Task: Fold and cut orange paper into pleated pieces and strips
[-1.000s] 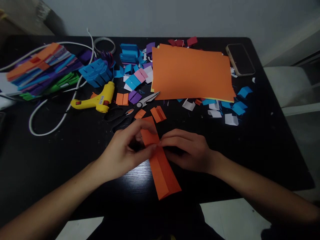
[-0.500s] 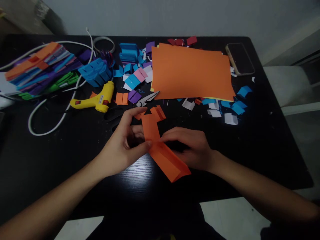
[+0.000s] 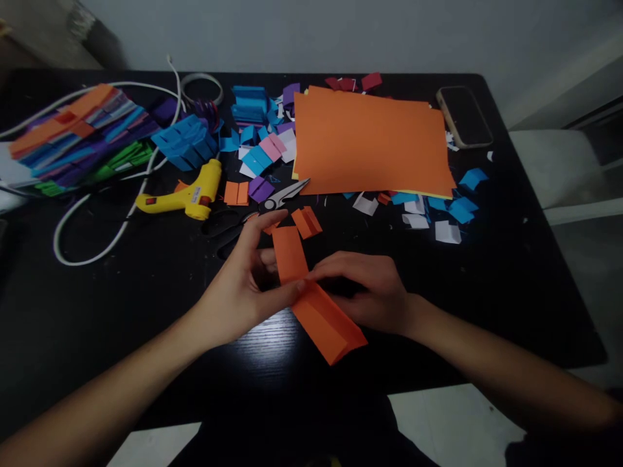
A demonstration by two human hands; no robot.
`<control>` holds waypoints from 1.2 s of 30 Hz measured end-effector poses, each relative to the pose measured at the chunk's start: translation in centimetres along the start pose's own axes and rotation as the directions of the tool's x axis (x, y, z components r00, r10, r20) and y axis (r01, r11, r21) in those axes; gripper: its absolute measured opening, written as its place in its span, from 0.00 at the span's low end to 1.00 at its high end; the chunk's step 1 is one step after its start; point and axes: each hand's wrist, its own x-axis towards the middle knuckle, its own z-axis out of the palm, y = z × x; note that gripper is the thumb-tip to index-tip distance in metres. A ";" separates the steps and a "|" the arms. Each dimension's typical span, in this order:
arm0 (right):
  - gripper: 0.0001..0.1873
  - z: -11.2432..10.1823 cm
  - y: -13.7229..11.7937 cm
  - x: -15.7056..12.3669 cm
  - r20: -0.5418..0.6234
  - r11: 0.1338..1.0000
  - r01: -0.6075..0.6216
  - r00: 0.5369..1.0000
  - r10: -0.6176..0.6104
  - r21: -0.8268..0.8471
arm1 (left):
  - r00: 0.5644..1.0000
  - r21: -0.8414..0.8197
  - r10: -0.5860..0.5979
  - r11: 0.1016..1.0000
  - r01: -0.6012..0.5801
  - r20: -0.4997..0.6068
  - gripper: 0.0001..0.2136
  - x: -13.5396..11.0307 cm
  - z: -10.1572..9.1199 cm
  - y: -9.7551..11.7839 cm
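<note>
Between my hands is an orange paper strip (image 3: 324, 318), flat at its far end and creased lengthwise with a raised edge at its near end. My left hand (image 3: 243, 285) grips it from the left, its thumb pressed on the middle of the strip and its index finger stretched out beyond. My right hand (image 3: 367, 285) pinches the right edge near the same spot; some of its fingers are hidden under the strip. Just past the strip lie a small folded orange piece (image 3: 307, 222) and a pair of scissors (image 3: 285, 196) with black handles.
A stack of orange sheets (image 3: 372, 143) lies at the back over scattered paper scraps. To the left are a yellow glue gun (image 3: 204, 189), a white cable (image 3: 87, 262), folded blue paper (image 3: 185, 143) and a multicoloured folded bundle (image 3: 87, 133). A phone (image 3: 464, 117) rests back right.
My left thumb has slid slightly right along the strip toward my right fingertips. The strip's near end has come a little lower and its far end has shifted slightly left.
</note>
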 end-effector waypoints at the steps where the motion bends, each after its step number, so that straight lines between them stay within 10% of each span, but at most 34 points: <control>1: 0.07 0.0 0.0 0.0 0.000 1.000 0.001 1.000 -0.001 -0.004 | 1.000 -0.006 -0.011 1.000 0.011 0.004 0.40 0.0 0.0 0.0; 36: 0.08 0.2 0.0 -0.3 0.047 0.999 -0.017 0.999 0.014 0.043 | 1.000 0.108 -0.020 0.994 0.018 0.020 0.45 -0.3 -0.2 0.2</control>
